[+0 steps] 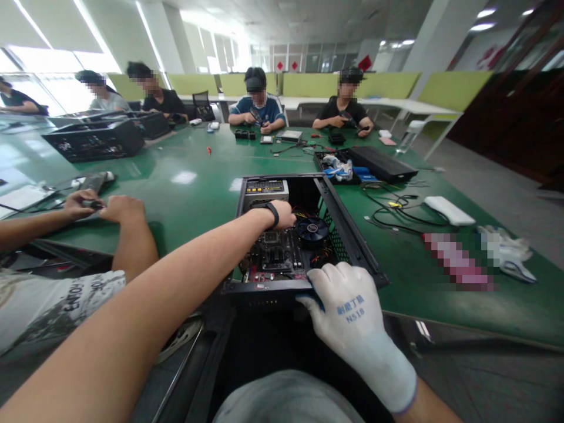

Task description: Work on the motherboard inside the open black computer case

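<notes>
An open black computer case (352,235) lies on the green table, its near end at the table's front edge. Inside it are a power supply (267,189), a circuit board (275,249) and a round black fan (312,229). Bare, with a black band at the wrist, my left hand (284,214) reaches into the case just left of the fan. Its fingers point down and are mostly hidden, so what they touch cannot be made out. In a white glove, my right hand (346,302) grips the near edge of the case at its right corner.
Another person's hands (106,205) hold a small part at the left. Black cables (383,214), a white box (449,210), a pink packet (458,261) and a glove (506,252) lie right. Beyond are a dark panel (379,163), more cases (94,140) and several seated people.
</notes>
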Motion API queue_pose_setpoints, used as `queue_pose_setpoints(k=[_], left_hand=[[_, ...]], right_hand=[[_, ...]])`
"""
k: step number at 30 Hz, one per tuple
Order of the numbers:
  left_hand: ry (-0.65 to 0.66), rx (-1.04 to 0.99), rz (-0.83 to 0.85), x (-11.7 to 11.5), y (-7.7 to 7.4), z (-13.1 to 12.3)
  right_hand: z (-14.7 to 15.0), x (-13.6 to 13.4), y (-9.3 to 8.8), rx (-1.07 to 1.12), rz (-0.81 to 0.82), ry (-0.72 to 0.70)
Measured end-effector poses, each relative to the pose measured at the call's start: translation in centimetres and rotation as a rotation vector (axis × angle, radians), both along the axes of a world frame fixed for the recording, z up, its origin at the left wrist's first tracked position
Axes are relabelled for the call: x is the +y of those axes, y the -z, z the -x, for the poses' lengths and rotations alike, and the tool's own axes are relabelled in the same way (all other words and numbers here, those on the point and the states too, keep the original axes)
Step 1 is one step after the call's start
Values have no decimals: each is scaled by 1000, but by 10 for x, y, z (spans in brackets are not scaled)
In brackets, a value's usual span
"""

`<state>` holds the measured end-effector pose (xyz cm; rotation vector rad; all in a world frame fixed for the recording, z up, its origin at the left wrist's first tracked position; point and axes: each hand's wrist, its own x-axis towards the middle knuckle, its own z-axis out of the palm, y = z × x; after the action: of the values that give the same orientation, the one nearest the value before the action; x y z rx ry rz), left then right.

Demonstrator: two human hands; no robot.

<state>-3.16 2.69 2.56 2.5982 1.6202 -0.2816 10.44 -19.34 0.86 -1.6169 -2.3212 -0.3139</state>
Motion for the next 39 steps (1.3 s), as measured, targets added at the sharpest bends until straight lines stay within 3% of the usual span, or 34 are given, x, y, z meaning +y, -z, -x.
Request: queue_pose_setpoints(k=[4,9,17,23,27,31,35,39], left_hand=[[-98,-218,-196,1,-36,9],[-178,-479,-337,-2,-66,29],[-248,-620,-367,-15,-64,54],[-267,-651,-346,-20,-53,68],[-270,-660,-326,-17,-43,76],[-289,-688,-333,-12,-36,79],[-345,-753,-330,-12,-40,78],[-384,-836,-323,-11,-52,71]], right_hand=[[-1,32,-4,-52,12,15],[0,113,-8,-97,8,40],[15,259,-20,-132,56,129],[25,325,-29,-147,105,161],[24,342,-28,-144,111,161],[22,339,-26,-144,110,144],[20,316,-22,-147,96,129],[17,274,-16,-144,72,125]])
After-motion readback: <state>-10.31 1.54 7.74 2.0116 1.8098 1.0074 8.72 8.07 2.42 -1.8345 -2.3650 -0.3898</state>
